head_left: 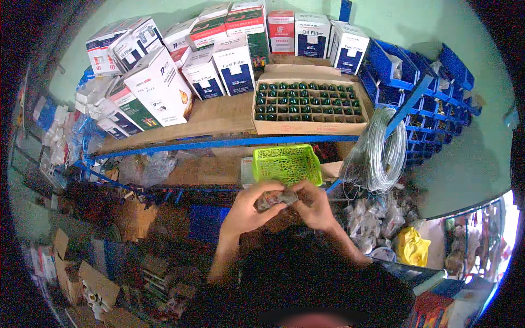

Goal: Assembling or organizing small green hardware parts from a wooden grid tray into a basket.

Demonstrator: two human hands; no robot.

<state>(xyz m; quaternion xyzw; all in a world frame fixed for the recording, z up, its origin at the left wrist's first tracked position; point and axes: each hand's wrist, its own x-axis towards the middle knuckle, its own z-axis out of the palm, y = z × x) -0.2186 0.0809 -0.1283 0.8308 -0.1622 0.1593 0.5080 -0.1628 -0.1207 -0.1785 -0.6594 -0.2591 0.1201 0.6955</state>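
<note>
Between my two hands is a small clear plastic bag (pixel 272 200) with something dark and reddish in it; the contents are too blurred to name. My left hand (pixel 247 212) is closed round the bag's left side, thumb below and fingers above. At its right end, my right hand (pixel 316 208) pinches the bag's edge between thumb and fingers. Just beyond the hands, a bright green plastic basket (pixel 315 164) with a lattice pattern stands on the lower shelf. Its inside is partly covered by my fingers.
Above the basket runs a shelf's blue metal edge (pixel 219 144). On that shelf are several filter boxes (pixel 235 65) and a divided carton (pixel 311 128) of green bulb-like pieces. A wire coil (pixel 385 158) hangs at right, beside blue parts bins (pixel 396 68). A yellow bag (pixel 412 247) lies lower right.
</note>
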